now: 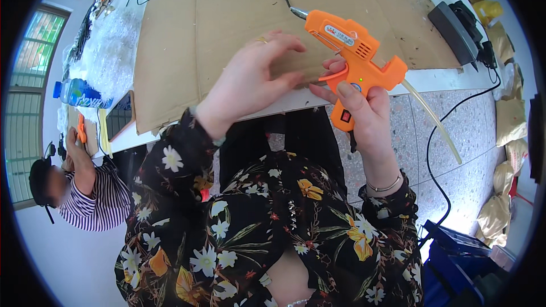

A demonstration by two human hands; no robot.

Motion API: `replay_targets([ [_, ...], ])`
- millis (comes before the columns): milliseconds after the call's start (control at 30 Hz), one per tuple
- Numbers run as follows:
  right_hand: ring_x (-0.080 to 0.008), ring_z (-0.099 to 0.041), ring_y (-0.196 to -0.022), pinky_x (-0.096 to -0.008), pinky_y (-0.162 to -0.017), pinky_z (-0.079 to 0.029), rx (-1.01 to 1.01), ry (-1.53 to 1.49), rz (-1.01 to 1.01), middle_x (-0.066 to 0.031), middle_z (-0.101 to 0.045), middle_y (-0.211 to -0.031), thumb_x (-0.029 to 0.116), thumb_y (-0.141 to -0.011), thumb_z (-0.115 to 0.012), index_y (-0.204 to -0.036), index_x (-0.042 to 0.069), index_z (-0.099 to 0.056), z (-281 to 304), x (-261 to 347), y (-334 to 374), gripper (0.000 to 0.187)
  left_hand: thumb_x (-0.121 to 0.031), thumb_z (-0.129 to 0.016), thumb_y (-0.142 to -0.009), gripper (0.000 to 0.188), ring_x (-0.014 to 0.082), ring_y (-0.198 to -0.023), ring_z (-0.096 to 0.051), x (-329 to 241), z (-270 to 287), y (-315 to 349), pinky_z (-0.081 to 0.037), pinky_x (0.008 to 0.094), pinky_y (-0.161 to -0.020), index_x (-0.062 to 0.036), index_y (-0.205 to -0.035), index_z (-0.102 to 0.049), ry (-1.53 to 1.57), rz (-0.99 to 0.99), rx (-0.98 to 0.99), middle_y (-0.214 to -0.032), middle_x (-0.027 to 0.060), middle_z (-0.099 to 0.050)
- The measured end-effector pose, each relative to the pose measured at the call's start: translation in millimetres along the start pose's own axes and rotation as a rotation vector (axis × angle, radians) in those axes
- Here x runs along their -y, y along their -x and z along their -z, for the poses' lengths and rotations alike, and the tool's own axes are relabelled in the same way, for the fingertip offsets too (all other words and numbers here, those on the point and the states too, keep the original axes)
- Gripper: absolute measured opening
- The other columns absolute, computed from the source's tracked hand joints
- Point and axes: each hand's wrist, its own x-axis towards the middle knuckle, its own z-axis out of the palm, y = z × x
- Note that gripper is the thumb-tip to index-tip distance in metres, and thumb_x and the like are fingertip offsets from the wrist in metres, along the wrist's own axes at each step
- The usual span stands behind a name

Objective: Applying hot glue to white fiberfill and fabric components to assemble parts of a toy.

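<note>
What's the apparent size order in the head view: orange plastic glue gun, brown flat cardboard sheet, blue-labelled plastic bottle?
1. cardboard sheet
2. glue gun
3. plastic bottle
Apparent area only; the glue gun looks nearer the camera than the plastic bottle, so true sizes are unsure.

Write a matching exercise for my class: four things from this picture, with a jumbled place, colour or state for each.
Things:
1. Glue gun
2. Glue stick
3. Left hand
4. Bottle

Descriptions:
A. Blue-capped, left of the large cardboard sheet
B. Pale, poking out of the orange tool's rear
C. Fingers apart, with nothing seen in them
D. Orange, held in the right hand

Right pairs: 1-D, 2-B, 3-C, 4-A
</note>
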Motion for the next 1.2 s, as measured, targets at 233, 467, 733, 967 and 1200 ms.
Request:
replay_targets([
  [233, -0.0235, -0.051, -0.112, -0.0501, -0.093, -0.048, 0.021, 0.027, -0.008, -0.0163, -0.047, -0.121, 0.013, -0.089, -0.055, -0.117, -0.004, -0.049, -2.3, 1.0, 3.9, 0.034, -0.004, -0.048, -0.090, 0.024, 0.0216, -0.097, -0.062, -18.4, 68.8, 45.2, -0.046, 0.0355, -0.093, 0.0009, -0.112, -0.056, 0.321, 0.052, -0.492, -0.091, 0.0093, -0.066],
  [467, -0.0245, -0.051, -0.111, -0.0524, -0.094, -0.047, 0.021, 0.101, -0.027, -0.0166, -0.048, -0.119, 0.009, -0.088, -0.053, -0.118, -0.006, -0.048, -11.4, 7.9, 14.8, 0.034, -0.008, -0.042, -0.096, 0.025, 0.0079, -0.047, -0.039, 19.5, 176.7, 168.7, -0.051, 0.0307, -0.068, 0.0007, -0.117, -0.052, 0.707, -0.093, -0.843, -0.061, 0.0006, -0.043],
  [733, -0.0242, -0.052, -0.108, -0.0552, -0.093, -0.046, 0.051, 0.068, 0.019, -0.0165, -0.047, -0.116, 0.014, -0.088, -0.054, -0.114, -0.005, -0.048, -25.9, 7.1, 20.0, 0.033, -0.027, -0.055, -0.090, 0.026, 0.0168, -0.072, -0.060, 31.9, 157.6, 448.1, -0.050, 0.0308, -0.056, -0.0086, -0.108, -0.054, 0.689, 1.204, -0.782, -0.087, 0.0054, -0.061],
  [967, -0.0248, -0.052, -0.106, -0.0556, -0.093, -0.046, -0.002, 0.058, -0.006, -0.0167, -0.047, -0.114, 0.015, -0.087, -0.055, -0.114, -0.005, -0.048, -15.6, 10.6, 21.5, 0.034, -0.022, -0.057, -0.084, 0.032, 0.0334, -0.085, -0.062, 9.4, 27.1, 854.7, -0.050, 0.0430, -0.075, -0.0063, -0.111, -0.058, 0.371, 0.841, -0.816, -0.095, 0.0165, -0.065],
  [1200, -0.0251, -0.051, -0.109, -0.0584, -0.095, -0.043, 0.042, 0.039, 0.041, -0.0170, -0.047, -0.115, 0.013, -0.087, -0.052, -0.115, -0.005, -0.048, -17.4, -8.4, 16.2, 0.033, 0.002, -0.059, -0.078, 0.024, 0.0348, -0.079, -0.058, 3.5, 29.5, 318.4, -0.047, 0.0383, -0.070, -0.0018, -0.102, -0.061, -0.399, 0.657, -0.230, -0.087, 0.0174, -0.059],
])
